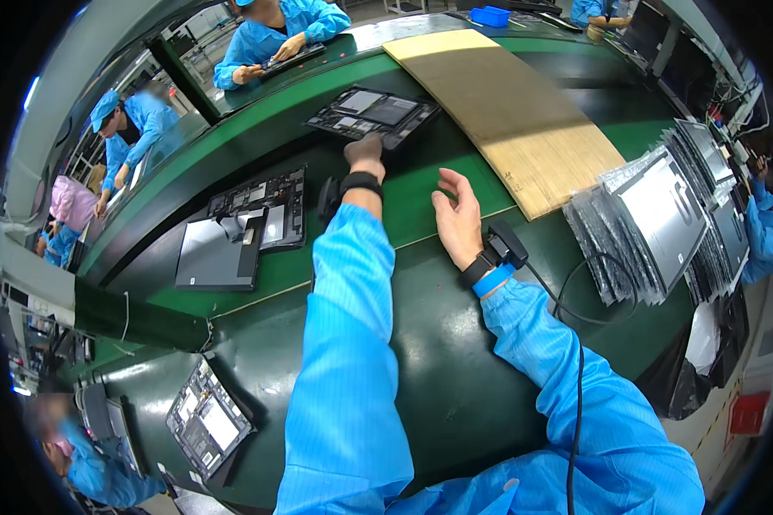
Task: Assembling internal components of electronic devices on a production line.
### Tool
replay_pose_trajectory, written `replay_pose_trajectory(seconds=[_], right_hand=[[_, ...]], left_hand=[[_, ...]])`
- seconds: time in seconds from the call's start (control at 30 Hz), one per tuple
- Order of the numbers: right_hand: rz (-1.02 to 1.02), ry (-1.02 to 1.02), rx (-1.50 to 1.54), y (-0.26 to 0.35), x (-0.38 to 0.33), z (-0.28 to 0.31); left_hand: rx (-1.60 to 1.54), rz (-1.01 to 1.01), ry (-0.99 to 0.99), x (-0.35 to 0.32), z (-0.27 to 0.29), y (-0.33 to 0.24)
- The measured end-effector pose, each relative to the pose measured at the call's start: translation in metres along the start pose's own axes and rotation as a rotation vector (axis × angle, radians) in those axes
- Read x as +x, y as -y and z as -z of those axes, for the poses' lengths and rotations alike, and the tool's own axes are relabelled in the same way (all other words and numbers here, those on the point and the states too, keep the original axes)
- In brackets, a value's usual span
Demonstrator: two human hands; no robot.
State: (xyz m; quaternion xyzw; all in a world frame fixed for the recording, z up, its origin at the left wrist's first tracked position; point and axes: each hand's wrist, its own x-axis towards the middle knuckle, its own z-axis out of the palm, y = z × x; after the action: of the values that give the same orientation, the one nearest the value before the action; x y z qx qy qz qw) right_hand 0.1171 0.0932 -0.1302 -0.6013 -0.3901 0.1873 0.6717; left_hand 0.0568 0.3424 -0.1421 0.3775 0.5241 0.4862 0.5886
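Head view: I see my left hand (365, 151) reaching, fingertips on the open tablet chassis (372, 112) across the green desk (421, 343); right hand (457, 219) rests spread. Drawing it closer likely needs firmer grip.

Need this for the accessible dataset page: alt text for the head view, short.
Seen from above, a person in blue sleeves reaches the left hand to the near edge of an opened tablet chassis on a green conveyor belt, while the open right hand hovers over the belt. A wooden board and bagged panels lie to the right.
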Motion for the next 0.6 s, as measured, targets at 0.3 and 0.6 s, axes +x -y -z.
replay_pose_trajectory(seconds=[0.3,0.6], right_hand=[[-0.118,-0.202,0.328,-0.016,-0.001,0.047],[-0.621,0.407,0.455,0.115,-0.161,0.239]], left_hand=[[-0.175,-0.149,0.358,-0.128,0.058,-0.041],[0.177,0.275,0.954,-0.297,0.186,-0.046]])
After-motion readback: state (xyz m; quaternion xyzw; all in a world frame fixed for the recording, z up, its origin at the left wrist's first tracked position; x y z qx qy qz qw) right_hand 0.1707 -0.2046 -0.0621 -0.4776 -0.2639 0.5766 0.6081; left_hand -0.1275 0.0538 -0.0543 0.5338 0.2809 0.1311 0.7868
